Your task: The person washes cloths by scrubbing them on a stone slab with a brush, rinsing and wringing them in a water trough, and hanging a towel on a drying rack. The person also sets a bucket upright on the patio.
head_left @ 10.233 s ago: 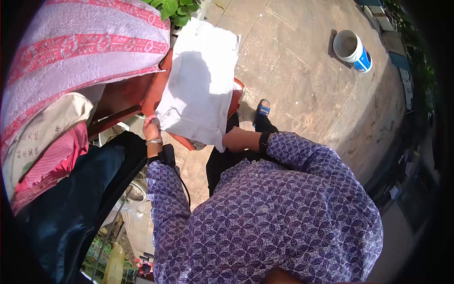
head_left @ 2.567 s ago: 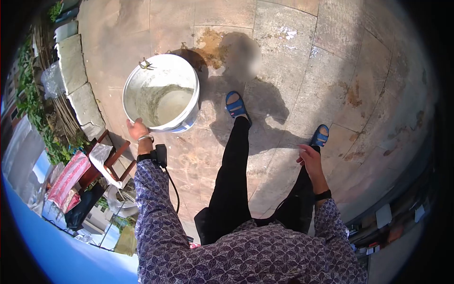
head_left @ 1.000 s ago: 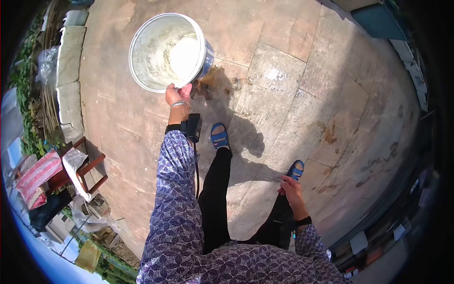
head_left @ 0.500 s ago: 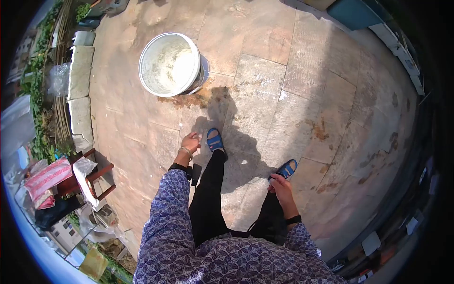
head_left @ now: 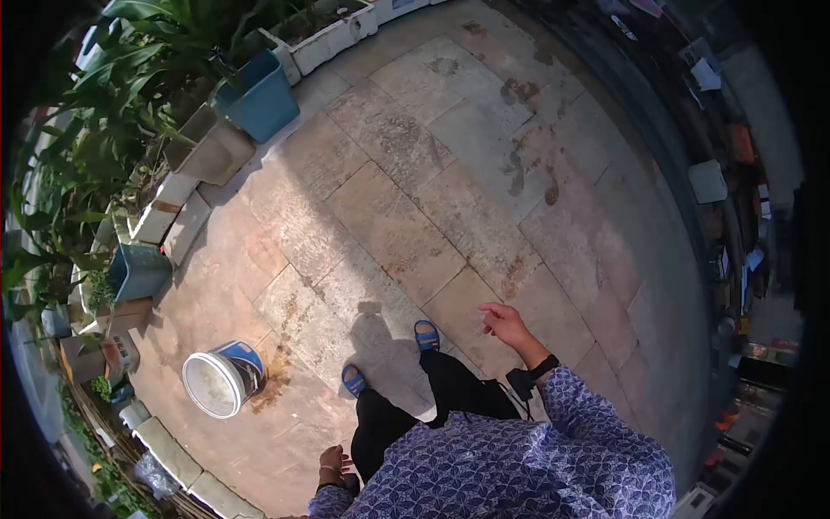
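My left hand (head_left: 333,460) hangs low beside my black trousers, its fingers loosely bent and apart, with nothing seen in it. Out over the paving at the right is my right hand (head_left: 504,323); its fingers are partly stretched out and I see nothing held. A white bucket (head_left: 213,385) with a blue label stands on the stone floor at the lower left, away from both hands. Wet brown stains mark the floor beside it.
Planters line the upper left, among them a blue-green tub (head_left: 264,99), a grey trough (head_left: 212,147) and another blue-green tub (head_left: 138,272), with leafy plants (head_left: 130,86) behind. Low white blocks (head_left: 169,450) edge the lower left. Shelving with assorted items runs down the right.
My left hand has let go of the bucket's rim and dropped to my side. The view has turned right, away from the chair. My right hand has moved outward, with its fingers more extended.
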Demonstrator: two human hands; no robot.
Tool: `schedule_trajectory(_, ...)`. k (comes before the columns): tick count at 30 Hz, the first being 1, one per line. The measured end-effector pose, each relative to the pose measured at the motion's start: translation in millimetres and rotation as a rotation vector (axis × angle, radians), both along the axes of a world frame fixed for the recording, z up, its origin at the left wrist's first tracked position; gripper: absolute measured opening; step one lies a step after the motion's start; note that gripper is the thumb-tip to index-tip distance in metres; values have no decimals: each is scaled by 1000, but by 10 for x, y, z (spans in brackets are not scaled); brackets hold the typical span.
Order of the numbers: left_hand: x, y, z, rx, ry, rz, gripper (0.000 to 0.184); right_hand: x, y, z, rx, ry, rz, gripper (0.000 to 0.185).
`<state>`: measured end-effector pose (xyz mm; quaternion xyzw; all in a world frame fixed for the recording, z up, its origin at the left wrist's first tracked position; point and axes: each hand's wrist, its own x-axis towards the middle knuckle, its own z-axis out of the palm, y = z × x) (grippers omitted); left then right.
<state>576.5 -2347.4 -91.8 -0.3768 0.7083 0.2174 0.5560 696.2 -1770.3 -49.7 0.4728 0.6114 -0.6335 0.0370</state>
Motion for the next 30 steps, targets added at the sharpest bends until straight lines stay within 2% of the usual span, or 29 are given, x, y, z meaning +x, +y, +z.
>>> schedule_trajectory(3,-547,760,129,121,147,71,47,354,737,270,96,-49,-168,29)
schedule_trajectory(8,-1403,1710,104,160,244,-36,45,385,1633,424,166,-41,-384,29)
schedule_trajectory(11,-1948,2233,-63,150,171,-53,44,161,2099,319,176,-60,-385,29)
schedule_trajectory(14,-2567,3085,-140,108,119,-94,42,198,2391,-1,52,-199,-414,28)
schedule_trajectory(15,-2817,3450,-177,115,115,-104,42,243,2535,-80,16,-239,-433,27)
schedule_trajectory(16,-3065,3856,-194,135,112,-118,41,331,2593,-123,-110,-214,-564,23)
schedule_trajectory(17,-3301,4289,-166,161,122,-138,41,365,2674,-140,-178,-339,-581,19)
schedule_trajectory(18,-3570,4725,-144,196,153,-181,40,448,2741,-165,-202,-341,-589,17)
schedule_trajectory(21,-4258,6468,422,356,347,-400,38,452,2976,-150,-289,-355,-707,16)
schedule_trajectory(25,-5075,8584,637,479,522,-438,39,204,3616,-160,-372,-363,-843,16)
schedule_trajectory(27,-5332,9492,659,490,562,-462,40,30,4129,-239,-361,-327,-834,14)
schedule_trajectory(29,-5433,9939,550,490,575,-465,40,100,4484,-445,121,-176,-184,12)
schedule_trajectory(30,-5359,10238,515,458,555,-471,40,93,4938,-476,54,-208,-245,11)
